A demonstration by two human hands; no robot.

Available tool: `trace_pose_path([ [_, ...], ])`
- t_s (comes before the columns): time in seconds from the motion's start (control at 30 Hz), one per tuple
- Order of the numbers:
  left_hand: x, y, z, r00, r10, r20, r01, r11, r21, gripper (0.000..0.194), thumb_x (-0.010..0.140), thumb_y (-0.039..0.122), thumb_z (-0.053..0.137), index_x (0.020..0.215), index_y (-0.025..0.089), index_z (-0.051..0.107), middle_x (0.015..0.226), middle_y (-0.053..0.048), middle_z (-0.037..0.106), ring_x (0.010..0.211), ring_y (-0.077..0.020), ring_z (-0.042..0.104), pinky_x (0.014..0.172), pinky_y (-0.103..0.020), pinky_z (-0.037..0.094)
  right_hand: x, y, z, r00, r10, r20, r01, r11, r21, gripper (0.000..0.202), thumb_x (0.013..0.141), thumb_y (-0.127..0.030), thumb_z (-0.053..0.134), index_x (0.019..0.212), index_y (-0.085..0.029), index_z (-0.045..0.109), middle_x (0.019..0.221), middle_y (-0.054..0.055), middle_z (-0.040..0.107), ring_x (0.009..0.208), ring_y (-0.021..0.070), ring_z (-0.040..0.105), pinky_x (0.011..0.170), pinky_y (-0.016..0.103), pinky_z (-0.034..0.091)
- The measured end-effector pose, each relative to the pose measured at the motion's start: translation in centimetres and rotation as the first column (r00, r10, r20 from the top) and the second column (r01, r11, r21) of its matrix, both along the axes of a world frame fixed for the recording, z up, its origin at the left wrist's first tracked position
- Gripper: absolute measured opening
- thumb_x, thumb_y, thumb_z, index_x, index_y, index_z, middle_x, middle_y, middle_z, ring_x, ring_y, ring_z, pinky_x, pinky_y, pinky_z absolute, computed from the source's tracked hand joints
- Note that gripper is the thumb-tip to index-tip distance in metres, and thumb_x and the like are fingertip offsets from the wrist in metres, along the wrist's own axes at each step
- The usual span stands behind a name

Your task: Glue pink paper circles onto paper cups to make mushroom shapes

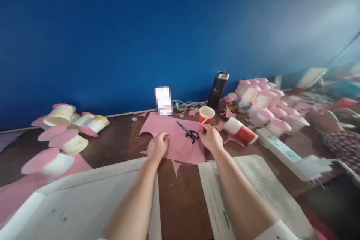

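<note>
My left hand [158, 146] is closed over the left part of a pink sheet [157, 123] on the brown table; what its fingers pinch, if anything, is too small to make out. Close beside a red paper cup [206, 115] is my right hand [210, 138], its fingers curled, and whether they touch the cup is unclear. Black-handled scissors [191, 133] lie on the sheet between my hands. Below them a round outline shows on the pink paper. A stack of nested red and white cups [241, 130] lies on its side right of my right hand.
Cups with pink paper discs [67, 140] lie at the left, and many more [264, 101] are piled at the right. A black flask [218, 90], a power strip [289, 153], a white box [98, 195] and printed paper [264, 183] surround the work area. Another person's hand [323, 120] is at far right.
</note>
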State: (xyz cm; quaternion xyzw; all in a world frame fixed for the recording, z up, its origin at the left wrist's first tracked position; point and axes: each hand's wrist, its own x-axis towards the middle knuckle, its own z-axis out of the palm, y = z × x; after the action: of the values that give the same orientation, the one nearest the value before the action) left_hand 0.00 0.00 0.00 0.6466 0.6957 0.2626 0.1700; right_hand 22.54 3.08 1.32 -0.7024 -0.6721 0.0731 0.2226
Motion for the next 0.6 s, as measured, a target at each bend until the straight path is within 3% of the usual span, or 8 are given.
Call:
trace_pose_path([
  [0.47, 1.3, -1.1, 1.2, 0.998, -0.047, -0.049, 0.044, 0.998, -0.055, 0.023, 0.085, 0.029, 0.048, 0.097, 0.022, 0.065, 0.092, -0.006, 0.072, 0.088, -0.0214, 0.065, 0.071, -0.027, 0.043, -0.5, -0.8, 0.7, 0.998, 0.065, -0.009, -0.066, 0.996, -0.058, 0.033, 0.083, -0.035, 0.050, 0.110, -0.023, 0.064, 0.110, 0.009, 0.063, 0.092, 0.0237, 0.060, 0.070, 0.031, 0.042],
  [0.53, 1.4, -1.4, 1.6, 0.995, 0.001, -0.103, -0.004, 1.000, -0.029, 0.024, 0.087, 0.034, 0.046, 0.091, 0.022, 0.066, 0.085, -0.006, 0.071, 0.080, -0.0216, 0.065, 0.067, -0.028, 0.042, -0.5, -0.8, 0.7, 0.997, 0.074, -0.021, -0.074, 0.997, -0.010, 0.031, 0.084, -0.034, 0.049, 0.109, -0.023, 0.065, 0.110, 0.009, 0.064, 0.095, 0.0235, 0.060, 0.074, 0.031, 0.043],
  [0.6, 1.0, -1.3, 1.9, 0.977, 0.122, -0.174, -0.108, 0.990, 0.091, 0.029, 0.089, 0.037, 0.041, 0.090, 0.023, 0.066, 0.086, -0.007, 0.070, 0.080, -0.0223, 0.063, 0.067, -0.030, 0.043, -0.6, -0.8, 0.6, 0.996, 0.078, -0.032, -0.076, 0.995, 0.057, 0.031, 0.085, -0.033, 0.049, 0.109, -0.024, 0.066, 0.110, 0.008, 0.064, 0.101, 0.0237, 0.058, 0.079, 0.031, 0.043],
])
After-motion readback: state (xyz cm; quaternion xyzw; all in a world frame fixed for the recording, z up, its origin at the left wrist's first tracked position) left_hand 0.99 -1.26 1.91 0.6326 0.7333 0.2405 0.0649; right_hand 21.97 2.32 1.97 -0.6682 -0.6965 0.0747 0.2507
